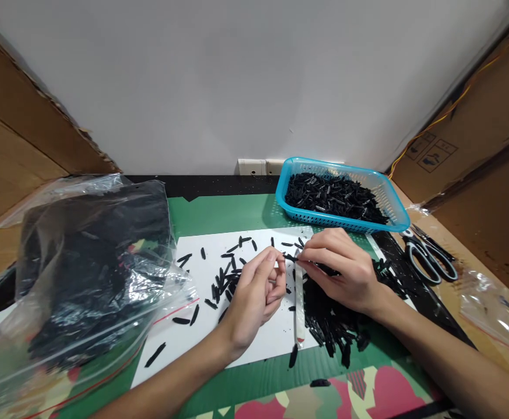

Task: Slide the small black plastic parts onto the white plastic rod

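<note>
Both hands meet above a white sheet (176, 343) strewn with small black pieces. My left hand (261, 285) has its thumb and forefinger pinched at the left end of a thin black piece (290, 257). At the other end of that piece, the fingertips of my right hand (342, 267) are closed on it. A white strip (299, 302) with a reddish lower tip lies upright in the view between the hands. Under and beside my right hand is a dense heap of black pieces (331, 323), partly hidden by the hand.
A blue basket (342, 221) full of black pieces stands at the back right. Scissors (429, 262) and a small clear bag (490, 308) lie on the right. A large plastic bag (92, 273) with dark contents fills the left. Cardboard (468, 139) flanks both sides.
</note>
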A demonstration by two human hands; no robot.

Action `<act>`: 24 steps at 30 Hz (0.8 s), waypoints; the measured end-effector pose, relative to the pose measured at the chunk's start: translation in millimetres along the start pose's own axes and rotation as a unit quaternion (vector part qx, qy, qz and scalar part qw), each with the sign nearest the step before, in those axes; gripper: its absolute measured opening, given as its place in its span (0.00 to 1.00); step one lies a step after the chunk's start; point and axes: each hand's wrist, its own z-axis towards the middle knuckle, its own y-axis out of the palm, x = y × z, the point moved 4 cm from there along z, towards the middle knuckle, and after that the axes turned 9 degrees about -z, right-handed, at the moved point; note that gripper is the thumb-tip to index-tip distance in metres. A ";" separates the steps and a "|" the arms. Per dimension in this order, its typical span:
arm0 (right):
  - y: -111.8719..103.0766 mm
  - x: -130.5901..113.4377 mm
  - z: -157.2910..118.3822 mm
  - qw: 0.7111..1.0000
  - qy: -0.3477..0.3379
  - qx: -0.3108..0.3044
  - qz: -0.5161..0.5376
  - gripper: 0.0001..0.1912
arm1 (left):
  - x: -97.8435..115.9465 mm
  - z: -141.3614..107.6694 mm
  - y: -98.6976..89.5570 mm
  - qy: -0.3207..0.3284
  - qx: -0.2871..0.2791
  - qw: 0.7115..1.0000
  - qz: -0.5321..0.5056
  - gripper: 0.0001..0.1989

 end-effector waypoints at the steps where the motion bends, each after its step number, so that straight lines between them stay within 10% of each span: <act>1: -4.4 5.7 0.8 0.999 0.002 0.013 -0.030 0.05 | 0.7 -0.5 0.6 -0.003 -0.004 1.000 0.001 0.18; 7: -30.9 66.6 -2.1 0.949 0.180 0.025 -0.256 0.05 | 3.2 -2.0 2.6 -0.007 -0.039 0.999 -0.007 0.19; 18: -42.5 91.3 -2.6 0.950 0.272 0.033 -0.148 0.06 | 2.1 -0.3 -0.3 -0.007 -0.032 0.999 0.006 0.20; 24: -36.7 128.3 21.2 0.949 0.272 -0.068 -0.144 0.06 | 1.3 1.8 -4.5 -0.020 -0.022 0.999 0.022 0.21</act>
